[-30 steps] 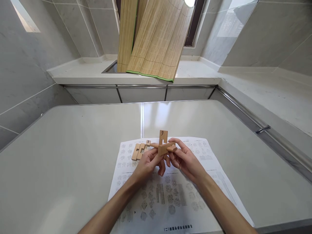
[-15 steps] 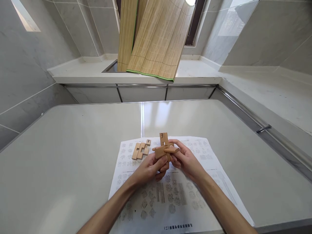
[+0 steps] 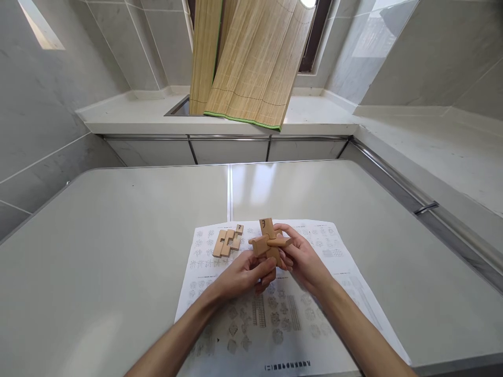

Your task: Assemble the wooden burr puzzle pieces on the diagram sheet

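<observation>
Several interlocked wooden pieces form a cross-shaped burr puzzle [image 3: 269, 241], raised above the paper between both hands. One upright piece bears a dark "3" mark at its top end. My left hand [image 3: 251, 272] grips the puzzle from below and the left, thumb on its lower part. On the right, my right hand [image 3: 301, 256] is closed around the puzzle's side, with some fingers hidden behind it. To the left lie loose notched wooden pieces [image 3: 226, 243], side by side on the printed sheet [image 3: 310, 335]; one of them is also marked "3".
The sheet, covered with small diagrams, rests on a pale table [image 3: 118, 251] with a seam [image 3: 230, 193] down its middle. Behind stands a white ledge [image 3: 137, 112] with a bamboo blind [image 3: 255, 68] hanging onto it. A metal rail [image 3: 393, 173] runs along the right.
The "3" piece has gone down into the puzzle, closing the gap under its marked end. The puzzle has tilted and shifted slightly right; the left hand has moved slightly right with it.
</observation>
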### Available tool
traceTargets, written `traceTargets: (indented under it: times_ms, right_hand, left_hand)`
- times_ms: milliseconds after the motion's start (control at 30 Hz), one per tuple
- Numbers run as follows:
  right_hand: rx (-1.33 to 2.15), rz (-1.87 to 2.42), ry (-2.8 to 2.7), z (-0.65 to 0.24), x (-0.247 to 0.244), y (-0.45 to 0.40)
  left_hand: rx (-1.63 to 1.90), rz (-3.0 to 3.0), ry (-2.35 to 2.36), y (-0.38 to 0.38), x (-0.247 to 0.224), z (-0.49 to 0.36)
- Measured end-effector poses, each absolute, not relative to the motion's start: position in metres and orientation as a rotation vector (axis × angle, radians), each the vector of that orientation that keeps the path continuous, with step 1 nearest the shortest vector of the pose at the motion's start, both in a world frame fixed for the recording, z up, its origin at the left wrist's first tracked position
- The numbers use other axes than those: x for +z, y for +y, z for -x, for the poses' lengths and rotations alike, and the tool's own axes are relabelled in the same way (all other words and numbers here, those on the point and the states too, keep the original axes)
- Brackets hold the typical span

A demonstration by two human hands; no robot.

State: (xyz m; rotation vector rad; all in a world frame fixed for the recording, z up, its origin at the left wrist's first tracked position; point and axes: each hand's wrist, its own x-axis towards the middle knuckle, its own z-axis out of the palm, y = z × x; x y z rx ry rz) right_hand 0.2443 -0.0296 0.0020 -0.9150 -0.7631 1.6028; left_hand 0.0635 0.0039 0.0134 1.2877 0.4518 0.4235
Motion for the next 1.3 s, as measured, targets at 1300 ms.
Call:
traceTargets:
  times_ms: [1300]
  right_hand:
    - [0.427, 1.669, -0.658, -0.278, -0.003, -0.019]
  left_hand:
    - [0.499, -1.286, 0.627, 0.002, 0.012, -0.066]
